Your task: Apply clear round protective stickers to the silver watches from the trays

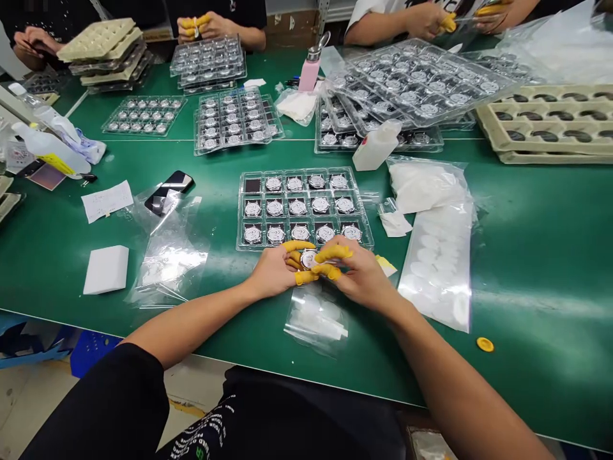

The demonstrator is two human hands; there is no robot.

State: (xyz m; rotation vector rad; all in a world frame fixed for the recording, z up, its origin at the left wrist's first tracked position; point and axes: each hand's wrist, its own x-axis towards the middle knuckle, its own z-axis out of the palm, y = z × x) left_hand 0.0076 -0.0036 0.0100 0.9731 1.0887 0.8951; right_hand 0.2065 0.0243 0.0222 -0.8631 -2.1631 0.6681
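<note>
Between my two hands is a round watch head point(309, 259) with a silvery rim and a white face. My left hand point(278, 268) grips it from the left, yellow finger cots on its fingertips. From the right, my right hand point(357, 271) pinches it, also in yellow finger cots. Just beyond my hands lies a clear plastic tray point(306, 220) with rows of similar watch heads; its far left pocket shows only a dark square. Under my hands rests a clear bag point(318, 313) of round, clear film pieces.
At the right are a long bag of round discs point(438, 262), a white plastic bottle point(378, 147) and a loose yellow finger cot point(485, 344). Leftward lie a phone point(170, 190), a white block point(106, 269) and plastic bags point(167, 255). Stacked trays point(421, 80) and co-workers' hands point(208, 27) are across the table.
</note>
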